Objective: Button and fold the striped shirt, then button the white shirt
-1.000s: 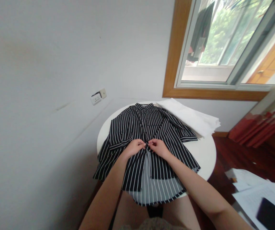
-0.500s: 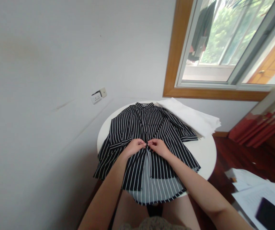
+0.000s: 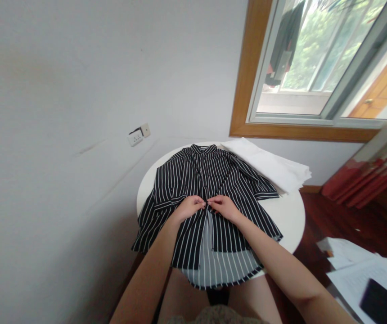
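Observation:
A black shirt with white stripes [image 3: 220, 175] lies front side up, its collar toward the wall and its hem hanging over the near table edge. My left hand [image 3: 191, 207] pinches the front edge of the shirt near its middle. Fingertip to fingertip with it, my right hand [image 3: 224, 208] pinches the opposite front edge. Any button between the fingers is too small to make out. Below my hands the two front panels part, and the grey inner side of the back [image 3: 222, 267] shows.
The shirt rests on a round white table [image 3: 290, 220] against the wall. Folded white cloth or paper [image 3: 271, 166] lies at the table's back right. Papers [image 3: 365, 265] and a dark phone [image 3: 380, 300] are at lower right. A wall socket [image 3: 135, 137] is behind.

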Motion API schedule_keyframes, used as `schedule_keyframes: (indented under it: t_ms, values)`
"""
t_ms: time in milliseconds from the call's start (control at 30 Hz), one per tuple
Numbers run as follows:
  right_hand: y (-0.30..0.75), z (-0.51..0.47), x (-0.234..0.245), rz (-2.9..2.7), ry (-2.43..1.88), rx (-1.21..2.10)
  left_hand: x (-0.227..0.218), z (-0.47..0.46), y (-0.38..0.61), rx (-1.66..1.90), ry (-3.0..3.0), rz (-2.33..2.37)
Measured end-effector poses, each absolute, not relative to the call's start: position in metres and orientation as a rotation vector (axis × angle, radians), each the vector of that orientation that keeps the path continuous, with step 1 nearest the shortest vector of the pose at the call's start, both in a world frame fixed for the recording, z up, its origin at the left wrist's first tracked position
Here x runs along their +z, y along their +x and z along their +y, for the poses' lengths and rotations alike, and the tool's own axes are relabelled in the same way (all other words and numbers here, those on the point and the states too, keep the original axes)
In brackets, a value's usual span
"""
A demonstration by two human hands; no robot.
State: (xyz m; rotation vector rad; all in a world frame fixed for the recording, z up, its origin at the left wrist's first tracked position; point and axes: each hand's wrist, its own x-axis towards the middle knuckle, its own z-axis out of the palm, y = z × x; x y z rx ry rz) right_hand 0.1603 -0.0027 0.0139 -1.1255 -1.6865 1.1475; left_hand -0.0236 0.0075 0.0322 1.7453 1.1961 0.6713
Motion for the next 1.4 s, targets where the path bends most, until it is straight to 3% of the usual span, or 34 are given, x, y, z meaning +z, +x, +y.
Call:
schedule_keyframes:
  t_ms: [533,767,1167,1400]
  values:
    - [0.163,0.002,0.008,-1.633,-1.044,1.355,0.034,0.006,-0.022,0.661,1.683,1.238]
    - [0.155,0.001,0.007,-1.612,-1.097,1.237,0.037,0.004,-0.022,0.628,1.653,1.252]
    - [0.149,-0.005,0.008,-1.813,-1.197,0.726,0.030,0.008,-0.025,0.607,1.667,1.231]
    - [0.149,-0.006,0.009,-1.833,-1.209,0.702,0.035,0.005,-0.021,0.646,1.643,1.260]
